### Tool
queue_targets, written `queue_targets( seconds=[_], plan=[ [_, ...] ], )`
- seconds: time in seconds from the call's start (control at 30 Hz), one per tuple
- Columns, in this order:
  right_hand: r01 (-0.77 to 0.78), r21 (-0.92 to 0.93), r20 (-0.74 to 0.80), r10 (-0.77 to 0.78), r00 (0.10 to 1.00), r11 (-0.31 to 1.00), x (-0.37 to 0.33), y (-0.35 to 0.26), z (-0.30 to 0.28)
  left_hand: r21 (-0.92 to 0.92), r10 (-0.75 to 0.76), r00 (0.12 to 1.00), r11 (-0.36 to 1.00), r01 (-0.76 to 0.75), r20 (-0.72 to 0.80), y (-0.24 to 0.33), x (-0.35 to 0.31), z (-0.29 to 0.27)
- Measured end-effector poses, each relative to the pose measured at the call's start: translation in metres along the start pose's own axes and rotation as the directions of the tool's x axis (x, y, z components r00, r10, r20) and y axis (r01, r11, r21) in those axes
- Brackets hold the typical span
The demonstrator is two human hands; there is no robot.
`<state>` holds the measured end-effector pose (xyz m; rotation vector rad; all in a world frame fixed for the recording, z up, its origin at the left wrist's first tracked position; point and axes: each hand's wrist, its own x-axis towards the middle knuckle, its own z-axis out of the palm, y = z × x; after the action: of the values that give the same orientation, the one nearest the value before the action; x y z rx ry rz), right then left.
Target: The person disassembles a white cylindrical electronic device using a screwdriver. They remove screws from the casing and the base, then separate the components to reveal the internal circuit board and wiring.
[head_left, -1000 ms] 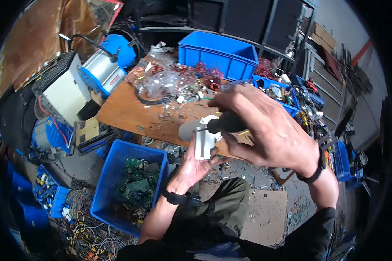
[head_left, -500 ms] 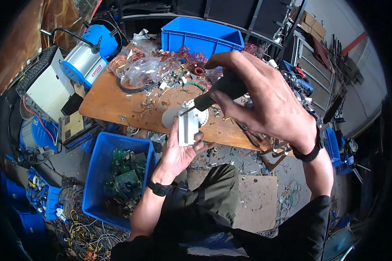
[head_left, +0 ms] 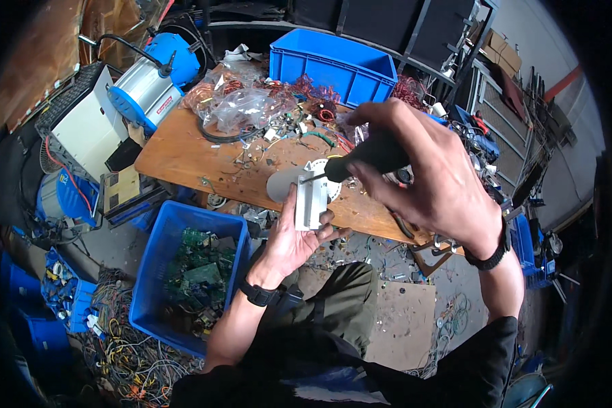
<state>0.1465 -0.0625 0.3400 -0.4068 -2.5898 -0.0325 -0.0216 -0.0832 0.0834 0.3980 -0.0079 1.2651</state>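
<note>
My left hand (head_left: pixel 294 241) grips a white plastic housing (head_left: pixel 310 204) with a long raised channel, tilted up over the front edge of the bench. In my right hand (head_left: pixel 442 183) is a screwdriver (head_left: pixel 377 155) with a thick dark handle, the fingers closed round it. Its thin shaft reaches left to the upper end of the housing; whether the tip sits in a screw is too small to tell. Behind the housing, a white cylindrical part (head_left: pixel 279 185) and a round slotted white piece (head_left: pixel 332 188) show, partly covered by it.
Wire scraps and clear plastic bags (head_left: pixel 245 109) litter the wooden bench (head_left: pixel 183 153). A blue crate (head_left: pixel 333 64) stands at its back. Below left, a blue bin (head_left: pixel 153 272) holds green circuit boards. Pliers (head_left: pixel 404 228) lie near the right front edge. Tangled cables (head_left: pixel 136 360) cover the floor.
The whole view has shifted, so the scene sits a little farther right. The screwdriver now lies flatter, its shaft still at the housing's upper end. Both hands keep their hold.
</note>
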Motion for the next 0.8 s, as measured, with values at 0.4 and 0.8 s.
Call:
queue_targets(
  seconds=[0.4,0.8],
  plan=[
    [0.017,-0.07,0.016,-0.016,1.0,0.997,-0.001,-0.01,0.0,0.095,0.044,0.982,0.995,-0.027,-0.184,0.002,-0.002,0.02],
    [0.04,0.018,-0.017,-0.039,0.999,0.999,-0.004,-0.001,0.004,0.027,0.02,0.999,0.999,-0.019,-0.045,0.0,-0.001,0.006]
  ],
)
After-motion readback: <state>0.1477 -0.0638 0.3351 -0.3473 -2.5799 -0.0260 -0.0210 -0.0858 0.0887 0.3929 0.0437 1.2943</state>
